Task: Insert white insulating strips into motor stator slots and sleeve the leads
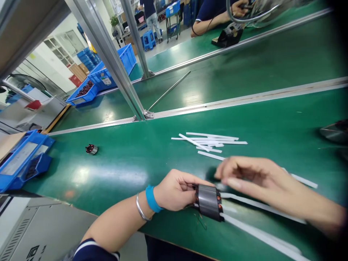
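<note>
My left hand (175, 190) grips a dark cylindrical motor stator (208, 201) with copper windings, held just above the green bench. Long white strips (261, 232) stick out of the stator toward the right. My right hand (252, 177) hovers just above and to the right of the stator, blurred by motion, fingers curled together near the strips; whether it holds one is unclear. A loose pile of white strips (209, 141) lies on the bench behind my hands.
A second small stator (91, 149) lies on the green bench (122, 170) at left. Blue bins (21, 159) stand at the left edge, more blue bins (108, 72) behind aluminium posts (114, 61). Another person's arm (209, 21) works at the far bench.
</note>
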`<state>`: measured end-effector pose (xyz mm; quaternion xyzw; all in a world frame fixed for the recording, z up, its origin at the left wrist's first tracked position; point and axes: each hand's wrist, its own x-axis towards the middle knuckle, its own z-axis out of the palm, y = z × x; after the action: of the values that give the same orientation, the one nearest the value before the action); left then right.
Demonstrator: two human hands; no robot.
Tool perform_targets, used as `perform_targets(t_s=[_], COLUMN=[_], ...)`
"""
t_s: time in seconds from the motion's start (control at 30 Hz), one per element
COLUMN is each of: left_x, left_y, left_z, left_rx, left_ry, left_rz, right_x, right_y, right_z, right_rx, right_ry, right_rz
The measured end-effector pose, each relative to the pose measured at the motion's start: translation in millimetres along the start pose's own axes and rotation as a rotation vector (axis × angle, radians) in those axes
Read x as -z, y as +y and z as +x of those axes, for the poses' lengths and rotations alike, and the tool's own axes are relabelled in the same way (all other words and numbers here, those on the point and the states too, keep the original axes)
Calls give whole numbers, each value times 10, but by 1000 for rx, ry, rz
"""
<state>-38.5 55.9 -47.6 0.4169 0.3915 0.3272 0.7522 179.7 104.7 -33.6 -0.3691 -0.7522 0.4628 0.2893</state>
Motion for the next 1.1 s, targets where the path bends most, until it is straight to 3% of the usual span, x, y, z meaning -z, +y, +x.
perform_targets(t_s=[0.1, 0.2, 0.3, 0.4, 0.5, 0.63, 0.8, 1.0, 1.1], left_x=[17, 24, 33, 45, 48, 50, 82, 65, 15], left_y=[56, 103, 124, 125, 116, 94, 68, 56, 27], left_z=[14, 33, 60, 92, 113, 110, 99, 77, 62], left_rx=[2, -2, -12, -19, -20, 20, 33, 36, -51], left_ry=[-14, 23, 82, 72, 51, 86, 38, -17, 42], left_rz=[-42, -48, -57, -137, -146, -81, -105, -105, -14], right_x=[43, 25, 68, 176, 238, 243, 216, -14, -133], right_y=[299, 451, 333, 72, -135, -202, -200, -220, -157], right_z=[133, 200, 147, 35, -38, -64, -61, -17, -25], right_rx=[33, 95, 39, -89, -132, -163, -209, -334, -437], right_ry=[247, 271, 139, -85, -174, -137, -105, -82, -15], right_rz=[-391, -554, -314, 14, 118, 130, 193, 376, 478])
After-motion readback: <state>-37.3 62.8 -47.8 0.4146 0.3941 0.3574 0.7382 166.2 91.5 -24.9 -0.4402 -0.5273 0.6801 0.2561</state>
